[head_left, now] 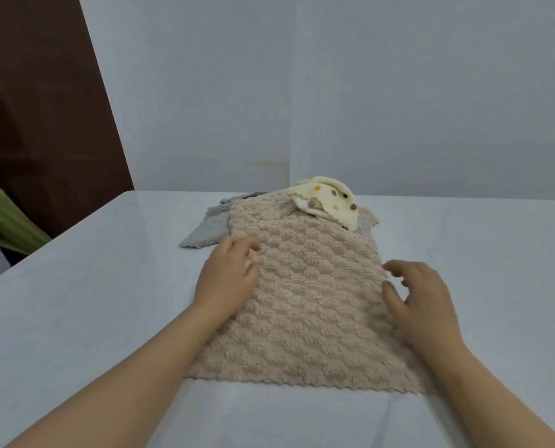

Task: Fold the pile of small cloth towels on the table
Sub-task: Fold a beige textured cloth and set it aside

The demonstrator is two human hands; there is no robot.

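A beige textured towel [305,305] lies spread flat on the white table [92,318], its scalloped near edge facing me. My left hand [229,279] rests on the towel's left edge, fingers curled against the cloth. My right hand [415,299] hovers at the towel's right edge with fingers loosely bent, holding nothing. At the towel's far end a cream towel with coloured dots [329,200] sits crumpled on top. A grey towel [206,229] pokes out from under the beige one at the far left.
A pale wall [334,92] stands right behind the table's far edge. A dark brown panel [37,108] and something green [8,221] sit off the table's left side. Bare tabletop surrounds the towels on both sides and in front.
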